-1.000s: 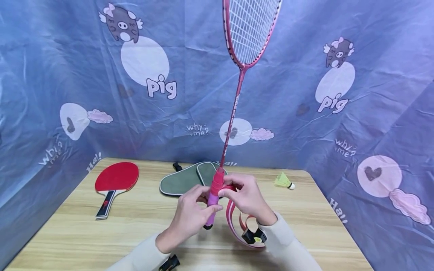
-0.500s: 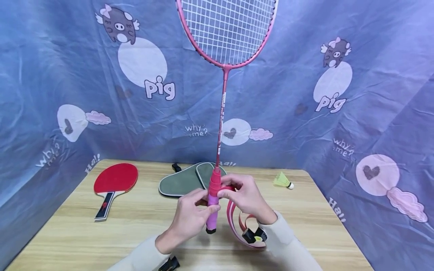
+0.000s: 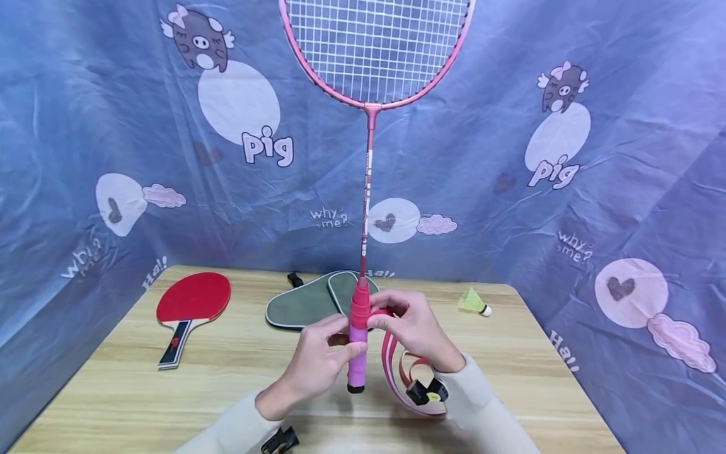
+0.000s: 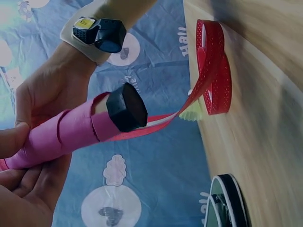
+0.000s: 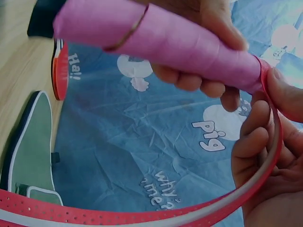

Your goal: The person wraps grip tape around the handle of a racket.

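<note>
A pink badminton racket [image 3: 371, 116] stands upright in the head view, strings at the top and black butt cap [image 4: 127, 108] at the bottom. My left hand [image 3: 314, 362] grips its purple-wrapped handle [image 3: 357, 359], thumb across the front. At the handle's upper part, covered in red, my right hand [image 3: 416, 328] pinches a perforated red grip tape [image 5: 265, 175] between thumb and fingers. From there the loose tape loops down, its coil [image 4: 218, 71] lying on the table. A strip of white backing runs along the tape's inner side.
On the wooden table [image 3: 238, 403] lie a red table tennis bat [image 3: 194, 299] at left, a green bat case [image 3: 303, 302] behind the hands and a yellow shuttlecock [image 3: 473, 302] at right. A blue printed curtain [image 3: 482, 157] surrounds the table's back and sides.
The racket has turned about its shaft so its strung face shows wider, and it has swung left from a tilt to near vertical. Both hands keep their hold with little movement.
</note>
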The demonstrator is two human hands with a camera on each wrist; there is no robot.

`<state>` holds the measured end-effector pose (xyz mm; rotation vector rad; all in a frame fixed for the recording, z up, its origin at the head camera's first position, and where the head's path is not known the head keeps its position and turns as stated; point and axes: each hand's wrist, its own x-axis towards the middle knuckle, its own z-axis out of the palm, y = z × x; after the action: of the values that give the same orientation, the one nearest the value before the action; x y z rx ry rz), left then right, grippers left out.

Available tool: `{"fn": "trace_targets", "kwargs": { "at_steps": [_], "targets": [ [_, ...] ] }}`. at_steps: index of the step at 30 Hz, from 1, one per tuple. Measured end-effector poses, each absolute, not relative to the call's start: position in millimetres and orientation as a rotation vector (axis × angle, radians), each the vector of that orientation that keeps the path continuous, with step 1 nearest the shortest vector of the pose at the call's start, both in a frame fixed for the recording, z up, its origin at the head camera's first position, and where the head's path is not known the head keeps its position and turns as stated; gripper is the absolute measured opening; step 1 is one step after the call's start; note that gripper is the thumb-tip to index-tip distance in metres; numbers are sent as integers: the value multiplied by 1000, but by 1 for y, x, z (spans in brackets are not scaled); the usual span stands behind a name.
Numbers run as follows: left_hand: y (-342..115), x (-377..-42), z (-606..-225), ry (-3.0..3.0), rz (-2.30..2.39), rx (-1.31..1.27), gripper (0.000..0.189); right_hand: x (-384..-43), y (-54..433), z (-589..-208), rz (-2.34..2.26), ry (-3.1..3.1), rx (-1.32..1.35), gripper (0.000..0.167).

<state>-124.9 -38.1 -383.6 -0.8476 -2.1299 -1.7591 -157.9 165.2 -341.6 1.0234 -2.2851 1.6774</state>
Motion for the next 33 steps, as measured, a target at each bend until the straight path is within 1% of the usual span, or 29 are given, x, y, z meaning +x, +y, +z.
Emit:
{"fn": "trace_targets", "kwargs": {
  "at_steps": [8, 13, 18, 22, 28, 33],
  "targets": [
    [-40, -127, -384, -2142, -1935, -936, 34, -161, 169, -340, 1687, -2329, 1091, 23],
    [-41, -127, -383, -2151, -1958, -1011, 29, -162, 174, -339, 1702, -2395, 1110, 22],
    [-41, -128, -383, -2217, -1934, -1059, 32, -164, 177, -339, 1703, -2401, 1168, 19],
    [-40, -129, -382, -2299, -1756, -942, 31, -165, 176, -341, 1642, -2388, 1131, 20],
    [-35, -126, -380, -2332, -1568, -638, 44, -166, 168, -344, 1541, -2360, 1047, 20],
    [-32, -125, -382, -2298, -1506, -557, 39, -164, 165, -345, 1509, -2319, 1040, 18]
  ]
}}
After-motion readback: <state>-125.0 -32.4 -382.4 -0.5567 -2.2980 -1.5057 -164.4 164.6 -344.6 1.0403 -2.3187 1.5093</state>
